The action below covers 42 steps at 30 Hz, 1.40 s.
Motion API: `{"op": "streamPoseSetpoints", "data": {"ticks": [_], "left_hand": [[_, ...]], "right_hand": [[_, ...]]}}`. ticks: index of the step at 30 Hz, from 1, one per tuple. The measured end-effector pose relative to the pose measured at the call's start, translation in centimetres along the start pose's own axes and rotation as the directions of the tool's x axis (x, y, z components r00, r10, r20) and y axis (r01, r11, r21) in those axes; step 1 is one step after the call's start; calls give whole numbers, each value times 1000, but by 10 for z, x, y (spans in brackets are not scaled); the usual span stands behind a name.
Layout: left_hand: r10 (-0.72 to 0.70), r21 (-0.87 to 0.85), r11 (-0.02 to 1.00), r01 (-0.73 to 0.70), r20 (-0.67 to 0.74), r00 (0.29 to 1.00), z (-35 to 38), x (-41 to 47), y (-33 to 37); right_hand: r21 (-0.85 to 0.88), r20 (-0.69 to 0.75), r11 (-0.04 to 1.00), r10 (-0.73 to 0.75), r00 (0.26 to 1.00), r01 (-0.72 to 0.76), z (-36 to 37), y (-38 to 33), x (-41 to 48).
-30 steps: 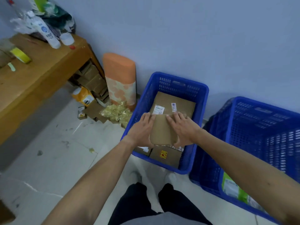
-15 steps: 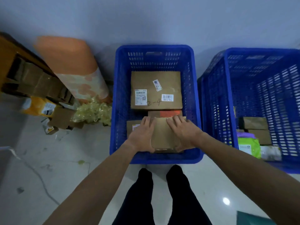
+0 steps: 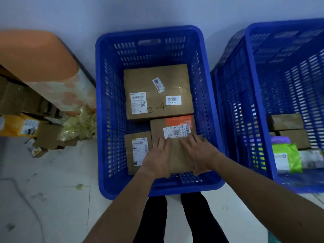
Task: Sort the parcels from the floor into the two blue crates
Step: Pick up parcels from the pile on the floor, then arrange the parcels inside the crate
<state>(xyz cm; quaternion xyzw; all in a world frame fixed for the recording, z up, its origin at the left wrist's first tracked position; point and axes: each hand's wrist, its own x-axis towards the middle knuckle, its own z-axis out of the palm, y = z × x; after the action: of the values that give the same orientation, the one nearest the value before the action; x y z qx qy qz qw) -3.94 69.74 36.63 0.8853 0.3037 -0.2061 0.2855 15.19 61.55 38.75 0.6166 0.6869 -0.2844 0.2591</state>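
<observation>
Brown parcel point(image 3: 177, 155) between both hands, left crate point(image 3: 105, 120), boxes seemingly beneath.

Slotted blue plastic crate point(image 3: 105, 120) holds matt brown cardboard parcels point(image 3: 157, 85) bearing white paper labels; beside it the floor point(image 3: 43, 199) looks smooth and scuffed.

Pale blue wall point(image 3: 70, 13); scuffed white floor point(image 3: 43, 199); dim light.

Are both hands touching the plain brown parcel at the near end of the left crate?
Touching. The head view shows the left hand and right hand lying flat on the brown parcel, fingers spread over its top inside the left crate.
</observation>
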Motion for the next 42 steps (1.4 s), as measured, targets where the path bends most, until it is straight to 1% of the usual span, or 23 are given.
{"op": "streamPoseSetpoints", "data": {"ticks": [3, 6, 9, 13, 19, 23, 27, 31, 35, 39, 42], "left_hand": [[15, 4, 1000, -15, -28, 1000, 8, 5, -2], [11, -42, 999, -11, -4, 1000, 8, 0, 1], [16, -46, 999, -16, -6, 1000, 7, -3, 4], [5, -17, 1000, -5, 22, 1000, 3, 1, 2], [-82, 26, 996, 82, 29, 996, -18, -5, 12], [-127, 8, 992, 127, 46, 991, -44, -23, 32], [-160, 44, 986, 158, 51, 986, -77, -42, 54], [-188, 22, 982, 188, 24, 982, -109, -63, 80], [-217, -28, 976, 216, -49, 975, -130, -93, 115], [-258, -104, 962, 253, -43, 965, -150, -115, 142], [-218, -45, 975, 216, -59, 974, -162, -119, 148]], "right_hand": [[0, -15, 1000, 6, 1000, -6, 5, 5, 1], [32, -54, 999, -2, 999, 4, 9, 2, -5], [43, -98, 999, 29, 995, -24, 13, -4, -10], [33, -83, 998, 61, 995, -59, 7, -7, -9], [41, -29, 989, 140, 990, -139, 6, -2, -19], [147, 0, 977, 160, 987, -158, -7, -4, -46], [190, -10, 966, 179, 984, -174, -31, -8, -79], [198, -20, 962, 197, 980, -189, -48, -7, -117], [238, -11, 949, 215, 977, -206, -56, -1, -159], [267, -93, 935, 264, 960, -231, -66, 10, -200], [296, -124, 913, 330, 936, -282, -66, 7, -225]]}}
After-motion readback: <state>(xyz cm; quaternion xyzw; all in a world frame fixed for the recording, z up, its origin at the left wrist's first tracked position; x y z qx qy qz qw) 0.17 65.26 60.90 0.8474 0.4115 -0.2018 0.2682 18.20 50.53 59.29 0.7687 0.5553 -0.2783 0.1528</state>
